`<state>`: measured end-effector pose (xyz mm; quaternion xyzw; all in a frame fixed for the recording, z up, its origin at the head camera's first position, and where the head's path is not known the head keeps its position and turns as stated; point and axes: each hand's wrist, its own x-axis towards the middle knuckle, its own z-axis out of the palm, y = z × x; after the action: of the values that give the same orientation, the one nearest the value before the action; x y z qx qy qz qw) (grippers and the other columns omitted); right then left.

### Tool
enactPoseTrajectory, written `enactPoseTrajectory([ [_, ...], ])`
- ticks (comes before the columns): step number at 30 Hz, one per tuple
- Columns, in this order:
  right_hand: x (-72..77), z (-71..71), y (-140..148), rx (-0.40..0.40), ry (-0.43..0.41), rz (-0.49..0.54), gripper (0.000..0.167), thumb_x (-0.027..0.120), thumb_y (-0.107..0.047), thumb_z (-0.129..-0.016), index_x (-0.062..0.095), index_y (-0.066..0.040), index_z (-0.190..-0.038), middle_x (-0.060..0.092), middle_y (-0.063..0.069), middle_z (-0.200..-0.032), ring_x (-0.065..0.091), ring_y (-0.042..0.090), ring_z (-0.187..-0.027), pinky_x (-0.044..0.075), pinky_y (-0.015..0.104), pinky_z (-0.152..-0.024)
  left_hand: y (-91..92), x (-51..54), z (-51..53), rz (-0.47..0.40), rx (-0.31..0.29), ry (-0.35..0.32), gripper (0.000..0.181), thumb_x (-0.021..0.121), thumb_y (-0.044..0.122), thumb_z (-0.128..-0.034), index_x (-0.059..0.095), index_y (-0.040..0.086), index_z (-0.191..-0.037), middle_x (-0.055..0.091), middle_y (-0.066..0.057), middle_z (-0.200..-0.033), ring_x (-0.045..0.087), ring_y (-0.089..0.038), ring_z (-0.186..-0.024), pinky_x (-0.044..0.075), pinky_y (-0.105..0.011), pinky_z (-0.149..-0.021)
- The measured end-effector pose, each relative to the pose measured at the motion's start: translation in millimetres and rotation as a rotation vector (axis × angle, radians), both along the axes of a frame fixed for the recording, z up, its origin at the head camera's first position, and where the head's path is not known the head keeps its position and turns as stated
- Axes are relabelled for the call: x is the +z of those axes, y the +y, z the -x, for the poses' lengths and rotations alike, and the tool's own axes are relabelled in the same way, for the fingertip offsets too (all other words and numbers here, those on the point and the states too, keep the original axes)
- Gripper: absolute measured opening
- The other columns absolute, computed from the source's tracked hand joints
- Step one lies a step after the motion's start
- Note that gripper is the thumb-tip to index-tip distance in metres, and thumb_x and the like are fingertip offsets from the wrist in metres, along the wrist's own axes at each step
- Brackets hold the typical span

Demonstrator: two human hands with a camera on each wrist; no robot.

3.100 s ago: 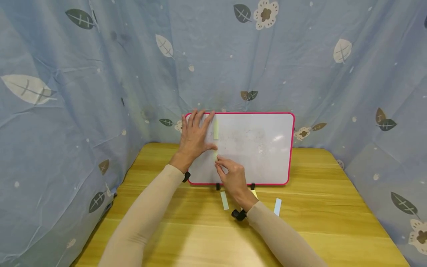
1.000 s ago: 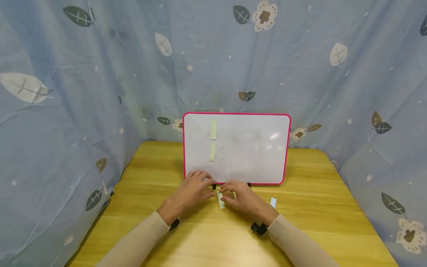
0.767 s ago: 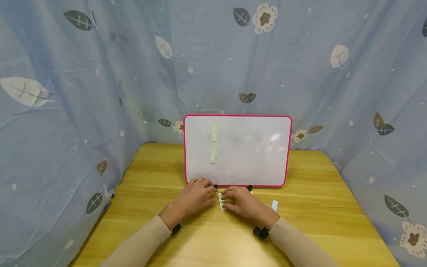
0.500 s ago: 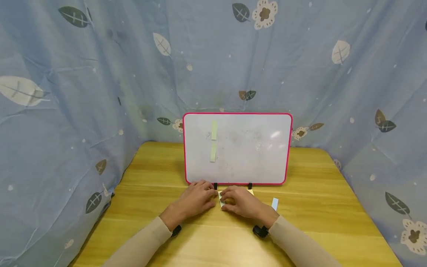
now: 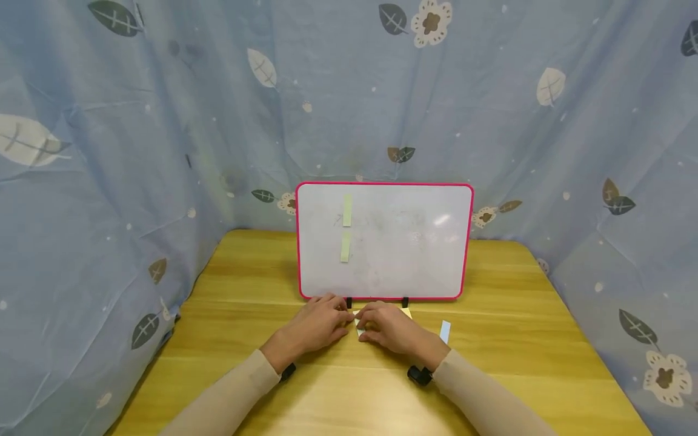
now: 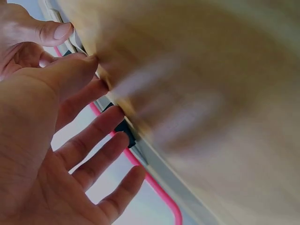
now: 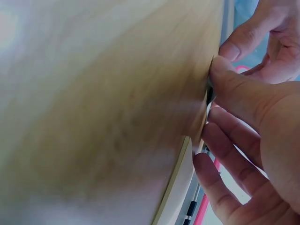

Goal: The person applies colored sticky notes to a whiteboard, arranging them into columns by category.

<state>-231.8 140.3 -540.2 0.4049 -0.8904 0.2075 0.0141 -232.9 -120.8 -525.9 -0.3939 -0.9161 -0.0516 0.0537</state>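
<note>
A pale green sticky-note strip [image 5: 358, 324] lies on the table below the whiteboard [image 5: 403, 242], partly covered by my hands. My right hand [image 5: 389, 327] bends over it, thumb and fingers pinching at its edge. Beside its left edge is my left hand [image 5: 316, 324], fingers spread and loosely bent, tips low at the table. In the left wrist view the left thumb and forefinger come near the strip's place, which is hidden there. Two pale green strips, an upper one [image 5: 347, 210] and a lower one [image 5: 345, 247], are stuck to the board's left part.
Right of the right hand lies a light blue strip [image 5: 445, 332]. A yellow strip [image 5: 406, 312] shows behind that hand. Black feet [image 5: 405, 302] hold the pink-rimmed board on the wooden table [image 5: 491, 363]. A patterned blue curtain [image 5: 349, 91] surrounds the table.
Both hands have come down from the board to the table strip; the lower green strip now stays on the board by itself. Lately the right fingers have closed in over the table strip.
</note>
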Motion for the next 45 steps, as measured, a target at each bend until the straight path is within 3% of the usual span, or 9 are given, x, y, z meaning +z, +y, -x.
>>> enactPoseTrajectory([
  [11, -2.5, 4.4, -2.6, 0.000, -0.011, 0.034, 0.006, 0.086, -0.017, -0.108, 0.090, -0.014, -0.110, 0.085, 0.003, -0.127, 0.081, 0.023, -0.122, 0.066, 0.043, -0.111, 3.2, 3.9, 2.1, 0.007, -0.009, -0.016, 0.018, 0.083, 0.026, -0.1096, 0.089, 0.026, -0.127, 0.077, -0.001, -0.124, 0.070, -0.026, -0.115, 0.065, -0.047, -0.094],
  [18, 2.0, 6.8, -5.4, -0.029, -0.094, 0.149, 0.006, 0.084, -0.011, -0.109, 0.089, -0.012, -0.111, 0.087, 0.000, -0.110, 0.081, 0.009, -0.100, 0.068, 0.029, -0.092, 4.1, 7.4, 2.3, 0.011, -0.016, -0.013, 0.017, 0.084, 0.023, -0.1084, 0.090, 0.026, -0.125, 0.078, -0.002, -0.123, 0.071, -0.026, -0.111, 0.065, -0.046, -0.090],
  [23, 5.5, 8.0, -6.6, -0.066, -0.161, 0.219, 0.006, 0.085, -0.011, -0.108, 0.089, -0.012, -0.110, 0.089, -0.001, -0.107, 0.081, 0.005, -0.090, 0.065, 0.022, -0.084, 3.8, 8.8, 3.9, 0.012, -0.004, -0.028, 0.020, 0.084, 0.025, -0.1093, 0.091, 0.027, -0.128, 0.079, -0.003, -0.127, 0.073, -0.026, -0.113, 0.066, -0.046, -0.093],
  [31, 7.2, 6.2, -5.0, -0.074, -0.251, 0.270, 0.007, 0.088, -0.011, -0.105, 0.089, -0.012, -0.112, 0.090, -0.002, -0.108, 0.083, 0.001, -0.094, 0.066, 0.022, -0.089, 3.5, 8.9, 3.9, 0.027, 0.009, -0.041, 0.022, 0.082, 0.028, -0.1109, 0.090, 0.029, -0.132, 0.079, -0.002, -0.130, 0.074, -0.028, -0.118, 0.067, -0.049, -0.096],
  [36, 7.8, 6.5, -3.8, -0.053, -0.318, 0.299, 0.014, 0.093, -0.011, -0.101, 0.088, -0.009, -0.114, 0.091, 0.002, -0.110, 0.086, 0.005, -0.097, 0.067, 0.020, -0.090, 4.6, 10.2, 3.6, 0.038, 0.006, -0.019, 0.021, 0.083, 0.029, -0.1102, 0.090, 0.030, -0.130, 0.079, -0.002, -0.124, 0.074, -0.026, -0.111, 0.067, -0.046, -0.092],
  [39, 7.3, 7.0, -4.4, -0.038, -0.316, 0.307, 0.016, 0.094, -0.011, -0.100, 0.088, -0.010, -0.114, 0.091, 0.003, -0.111, 0.087, 0.008, -0.099, 0.067, 0.021, -0.091, 4.6, 10.7, 4.1, 0.035, 0.001, -0.014, 0.019, 0.084, 0.028, -0.1096, 0.091, 0.031, -0.127, 0.079, -0.002, -0.124, 0.074, -0.027, -0.112, 0.068, -0.046, -0.091],
  [45, 7.9, 6.2, -4.7, -0.049, -0.218, 0.278, 0.005, 0.085, -0.013, -0.108, 0.090, -0.013, -0.110, 0.091, -0.002, -0.107, 0.083, 0.004, -0.097, 0.066, 0.022, -0.089, 4.6, 9.7, 3.7, 0.038, 0.006, -0.028, 0.018, 0.082, 0.028, -0.1110, 0.091, 0.030, -0.127, 0.080, -0.002, -0.129, 0.075, -0.028, -0.118, 0.068, -0.048, -0.096],
])
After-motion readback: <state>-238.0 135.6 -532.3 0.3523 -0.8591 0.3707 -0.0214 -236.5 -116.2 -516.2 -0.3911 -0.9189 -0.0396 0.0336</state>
